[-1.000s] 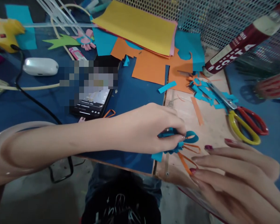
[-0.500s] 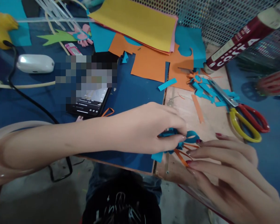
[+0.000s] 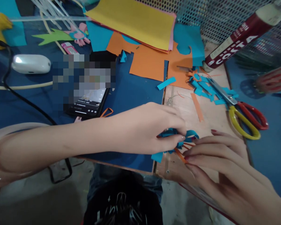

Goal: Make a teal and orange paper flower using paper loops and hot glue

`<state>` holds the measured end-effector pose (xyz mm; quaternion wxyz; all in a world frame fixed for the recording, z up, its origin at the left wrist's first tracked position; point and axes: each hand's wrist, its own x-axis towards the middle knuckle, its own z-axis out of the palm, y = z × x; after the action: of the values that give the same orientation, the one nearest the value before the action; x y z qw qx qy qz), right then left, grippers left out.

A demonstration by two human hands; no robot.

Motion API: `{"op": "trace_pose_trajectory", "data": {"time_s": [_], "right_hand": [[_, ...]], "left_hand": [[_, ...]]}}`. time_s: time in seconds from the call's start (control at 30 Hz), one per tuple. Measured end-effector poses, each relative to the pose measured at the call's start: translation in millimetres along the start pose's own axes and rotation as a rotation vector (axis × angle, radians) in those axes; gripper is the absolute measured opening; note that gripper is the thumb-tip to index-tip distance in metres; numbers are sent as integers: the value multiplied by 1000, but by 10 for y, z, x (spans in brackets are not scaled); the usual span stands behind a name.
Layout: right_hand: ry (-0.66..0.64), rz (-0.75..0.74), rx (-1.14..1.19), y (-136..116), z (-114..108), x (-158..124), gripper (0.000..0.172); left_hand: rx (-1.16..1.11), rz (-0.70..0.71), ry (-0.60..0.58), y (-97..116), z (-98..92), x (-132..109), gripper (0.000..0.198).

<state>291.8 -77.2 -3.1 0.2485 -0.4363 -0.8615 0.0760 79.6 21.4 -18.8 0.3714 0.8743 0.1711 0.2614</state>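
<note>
Blue paper cluster (image 3: 179,144) is by the near edge of the worktop (image 3: 135,86), mostly under my left hand (image 3: 152,128). Left fingers bunched tight, thumb against a bent finger, gripping the cluster, probably so it doesn't slip. Right hand (image 3: 227,162) faces it from the other side, fingers half curled and loosely spread, tips at the thin orange strips (image 3: 180,155) sticking out of the cluster; can't tell if they pinch or only touch, likely there to control the loose ends. Scissors (image 3: 233,101) lie beyond my right hand, blades by the blue scraps (image 3: 203,89), presumably parked within reach. Phone (image 3: 89,106) lies face up beyond my left forearm (image 3: 72,136), maybe so I can glance at it
</note>
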Motion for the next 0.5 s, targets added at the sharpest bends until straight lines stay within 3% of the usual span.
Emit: {"op": "trace_pose_trajectory", "data": {"time_s": [0.5], "right_hand": [[15, -8, -39, -16, -26, 57, 25]], "left_hand": [[-24, -19, -7, 11, -49, 17, 16]]}}
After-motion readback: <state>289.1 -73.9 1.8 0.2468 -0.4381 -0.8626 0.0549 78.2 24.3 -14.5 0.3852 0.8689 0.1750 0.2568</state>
